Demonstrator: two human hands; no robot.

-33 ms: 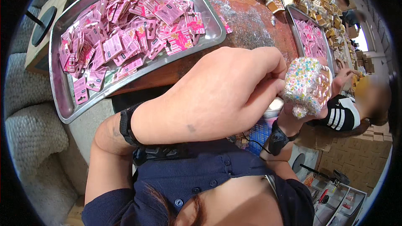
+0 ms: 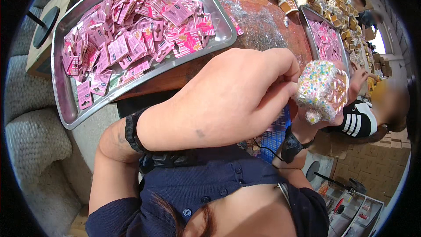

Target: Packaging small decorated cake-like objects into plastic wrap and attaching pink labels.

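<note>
A small house-shaped ornament (image 2: 321, 90) sits in my right hand (image 2: 302, 113), its roof crusted with white, blue, pink and yellow beads and its brown side trimmed in white. Most of my right hand is hidden behind it, with the palm and wrist showing below. From the left, my left hand (image 2: 237, 94) reaches across with thumb and forefinger pinched together at the roof's left edge. Whatever lies between those fingertips is too hidden to name. Beyond my left hand, a metal tray (image 2: 219, 46) holds a heap of pink printed hang tags (image 2: 131, 37).
Clear plastic wrap (image 2: 258, 26) covers part of the wooden table. A second tray of pink tags (image 2: 324, 39) stands at the right, near many brown house ornaments (image 2: 302, 0). A co-worker in a black sleeve (image 2: 360, 118) sits at the right. Bubble-wrap rolls (image 2: 39, 138) stand left.
A white piece visible below my left fingertips in the earlier frame no longer shows. The ornament has tilted very slightly; my left hand is nearly still.
</note>
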